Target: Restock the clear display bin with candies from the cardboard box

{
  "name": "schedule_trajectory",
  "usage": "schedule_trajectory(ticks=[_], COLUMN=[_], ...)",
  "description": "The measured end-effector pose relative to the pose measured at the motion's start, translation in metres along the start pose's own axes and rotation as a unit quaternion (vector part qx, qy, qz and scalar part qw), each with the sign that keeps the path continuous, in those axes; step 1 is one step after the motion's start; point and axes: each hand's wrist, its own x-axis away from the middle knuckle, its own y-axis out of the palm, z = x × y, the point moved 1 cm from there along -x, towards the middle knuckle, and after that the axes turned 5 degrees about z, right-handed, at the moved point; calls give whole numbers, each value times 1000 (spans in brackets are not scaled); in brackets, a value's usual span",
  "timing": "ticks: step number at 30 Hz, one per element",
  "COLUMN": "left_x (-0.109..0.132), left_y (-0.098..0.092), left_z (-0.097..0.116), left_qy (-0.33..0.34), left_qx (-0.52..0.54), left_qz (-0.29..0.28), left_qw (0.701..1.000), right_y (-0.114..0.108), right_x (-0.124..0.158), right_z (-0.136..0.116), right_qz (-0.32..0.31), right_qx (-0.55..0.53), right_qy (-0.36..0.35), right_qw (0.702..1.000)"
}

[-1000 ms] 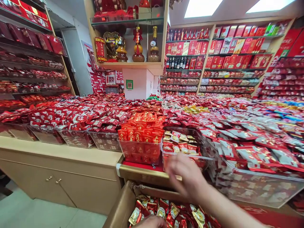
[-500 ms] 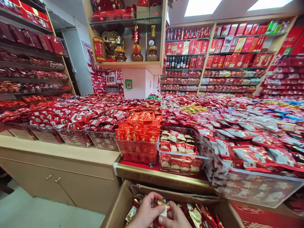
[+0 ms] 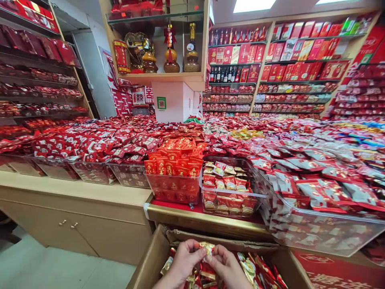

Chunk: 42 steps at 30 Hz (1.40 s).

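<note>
Left hand point(image 3: 184, 261) and right hand point(image 3: 226, 265) (both partly curled) pinch one gold-and-red packet point(image 3: 207, 247) between them.

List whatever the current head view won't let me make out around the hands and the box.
Head view:
- Full front of the packet: partly covered by the fingers of the left hand and right hand.
- Sweets directly beneath the hands: hidden by them.
- Near end of the cardboard box: cut off by the bottom edge.
- Lower print on the red carton: cut off by the bottom edge.
</note>
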Motion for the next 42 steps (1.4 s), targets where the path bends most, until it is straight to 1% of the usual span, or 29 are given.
schedule_trajectory(ticks=[1,3,5,7,10,13,16,18,20,24,26,28,30,32,33,34,35,36,37,38,39,40,42], left_x=[2,7,10,11,11,12,14,15,14,12,12,13,15,17,18,18,18,18,18,17,16,15,12], left_y=[1,3,4,6,8,10,11,12,12,10,9,8,7,5,5,5,4,4,5,5,5,5,4], left_z=[4,10,16,19,21,20,20,20,19,19,18,19,19,21,21,22,22,23,23,24,24,25,26], left_qy=[-5,-7,-2,0,-6,-17,-40,-48,-44,4,1,-47,-136,-221,-248,-256,-247,-223,-192,-156,-117,-80,-15], left_qx=[13,32,35,29,23,37,71,72,56,30,22,21,33,59,72,83,92,99,101,97,87,74,45], left_qz=[-5,-37,-77,-100,-94,-86,-105,-118,-122,-101,-103,-124,-164,-208,-223,-229,-223,-207,-188,-169,-151,-138,-122], left_qw=[1000,999,996,995,995,995,991,989,990,994,994,991,977,951,940,935,939,948,958,968,978,984,991], right_y=[-1,-3,-4,-6,-9,-13,-17,-19,-20,-20,-20,-21,-22,-23,-22,-21,-19,-17,-15,-13,-12,-12,-11], right_x=[1,4,7,9,11,9,8,8,9,11,10,9,8,10,12,14,16,19,21,22,22,22,19], right_z=[-5,-14,-21,-25,-27,-25,-22,-22,-22,-24,-24,-24,-27,-34,-39,-43,-46,-48,-49,-48,-46,-43,-35], right_qz=[10,22,27,28,37,53,53,56,67,78,78,89,112,114,97,71,39,10,-7,-9,4,29,80], right_qx=[16,25,19,7,-8,-46,-93,-119,-142,-164,-151,-115,-45,61,117,167,204,226,231,221,196,160,68], right_qy=[1,-5,1,17,36,44,54,64,74,85,79,58,7,-85,-139,-189,-230,-255,-261,-252,-230,-193,-93], right_qw=[1000,999,999,999,999,997,993,989,985,980,982,988,993,988,979,965,951,940,937,942,953,968,990])
